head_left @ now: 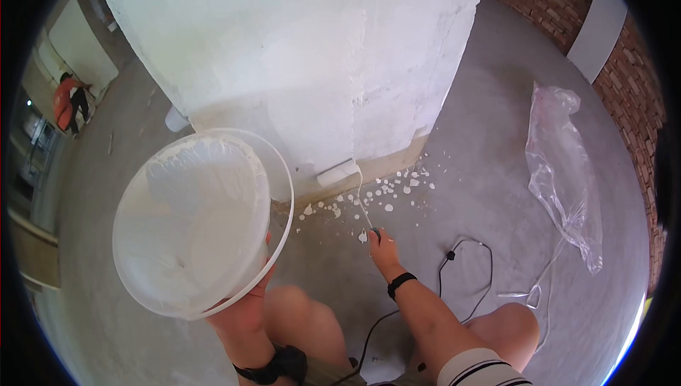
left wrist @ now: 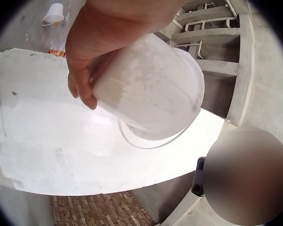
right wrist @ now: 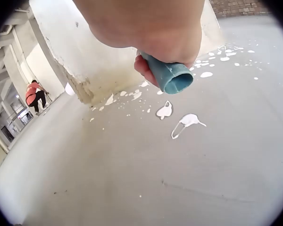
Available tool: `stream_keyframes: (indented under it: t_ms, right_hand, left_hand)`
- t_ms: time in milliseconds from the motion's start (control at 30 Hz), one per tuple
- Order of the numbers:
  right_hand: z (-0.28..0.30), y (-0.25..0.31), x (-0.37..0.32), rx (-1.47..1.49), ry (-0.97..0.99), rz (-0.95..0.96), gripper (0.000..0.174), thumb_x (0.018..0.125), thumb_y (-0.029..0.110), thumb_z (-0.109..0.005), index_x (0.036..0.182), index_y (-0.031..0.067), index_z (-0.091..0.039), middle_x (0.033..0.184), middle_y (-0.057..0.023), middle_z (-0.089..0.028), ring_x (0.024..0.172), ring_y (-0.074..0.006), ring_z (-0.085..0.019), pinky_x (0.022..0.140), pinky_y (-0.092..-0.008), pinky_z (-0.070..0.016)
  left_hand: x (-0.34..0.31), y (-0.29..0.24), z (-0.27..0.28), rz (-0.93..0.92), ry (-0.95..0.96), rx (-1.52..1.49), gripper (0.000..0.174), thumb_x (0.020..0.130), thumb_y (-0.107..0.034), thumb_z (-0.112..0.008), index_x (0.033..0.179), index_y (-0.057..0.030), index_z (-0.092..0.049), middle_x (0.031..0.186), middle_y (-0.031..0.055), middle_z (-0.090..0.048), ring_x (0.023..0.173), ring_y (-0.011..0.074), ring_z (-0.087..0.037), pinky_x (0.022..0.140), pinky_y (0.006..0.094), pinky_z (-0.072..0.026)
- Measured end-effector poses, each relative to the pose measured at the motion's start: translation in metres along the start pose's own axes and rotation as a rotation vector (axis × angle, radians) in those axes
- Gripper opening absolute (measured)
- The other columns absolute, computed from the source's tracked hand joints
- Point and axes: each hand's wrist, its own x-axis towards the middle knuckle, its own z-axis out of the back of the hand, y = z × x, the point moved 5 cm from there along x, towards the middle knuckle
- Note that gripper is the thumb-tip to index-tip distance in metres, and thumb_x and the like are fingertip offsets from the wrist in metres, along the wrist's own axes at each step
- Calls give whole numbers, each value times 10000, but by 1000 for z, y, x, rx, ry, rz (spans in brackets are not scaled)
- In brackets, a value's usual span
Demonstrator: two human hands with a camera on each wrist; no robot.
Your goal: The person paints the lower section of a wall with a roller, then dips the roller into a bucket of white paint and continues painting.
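Observation:
My left hand (head_left: pixel 245 309) grips a translucent white plastic bucket (head_left: pixel 135 205) from beneath, its open mouth tilted towards me. White paint coats the inside, and the wire-thin bail hangs around the rim. In the left wrist view my fingers curl at the bucket's base edge. My right hand (head_left: pixel 384 253) holds a paint roller by its teal hollow handle (right wrist: pixel 172 77). A thin frame leads from the hand up to the white roller sleeve (head_left: pixel 337 172), which lies against the foot of the white-painted wall (head_left: pixel 298 67), along the bare strip at its bottom.
Spots of white paint (head_left: pixel 389 207) dot the grey floor (head_left: pixel 489 138) below the wall. To the right lie a clear plastic bag (head_left: pixel 564 173) and a metal-framed tool (head_left: pixel 532 294). A black cable (head_left: pixel 491 265) loops near my right knee. Another person (head_left: pixel 67 102) bends at the far left.

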Motion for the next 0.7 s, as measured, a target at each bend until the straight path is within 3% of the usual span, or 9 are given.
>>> stream_keyframes:
  t_ms: [100,167,300,400,500,700]
  right_hand:
    - [15,18,11,-28,-179,140,337,921,296,-476,971,-31,-543,739,-241,-585,715,-441,-570,609,-467,-434]
    - [40,64,34,123,-307,247,326,921,300,-498,984,-13,-561,763,-204,-624,708,-386,-609,614,-435,-469]
    - [96,151,80,545,-231,235,306,939,290,-475,910,-11,-525,611,-95,-533,530,-174,-497,521,-323,-410]
    - [142,200,93,563,-232,201,324,956,305,-442,883,-3,-511,584,-71,-507,510,-153,-460,508,-320,-391]
    - [158,203,97,481,-195,128,353,967,329,-413,860,4,-501,579,-72,-496,509,-152,-453,510,-309,-382]
    - [116,146,101,261,-247,131,399,959,347,-410,1055,-18,-540,749,-196,-608,695,-353,-593,631,-412,-453]
  left_hand:
    - [1,0,0,-4,17,-9,704,866,-563,-438,1399,-123,-305,1410,179,-340,1246,532,-308,910,612,-438]
    - [0,0,-1,-15,-2,-21,707,864,-563,-440,1399,-122,-304,1412,182,-333,1239,535,-316,905,615,-440]
    - [0,0,4,-40,-24,0,716,862,-569,-441,1400,-118,-299,1410,189,-333,1231,540,-324,898,617,-444]
    - [2,2,6,-16,-37,38,721,861,-574,-437,1400,-117,-297,1402,194,-344,1225,540,-333,891,616,-449]
    - [2,3,6,1,-30,60,723,862,-576,-432,1402,-116,-293,1398,194,-350,1224,540,-335,894,617,-445]
    - [0,4,4,-6,-21,60,732,859,-589,-427,1404,-120,-292,1404,182,-349,1227,533,-340,902,609,-445]
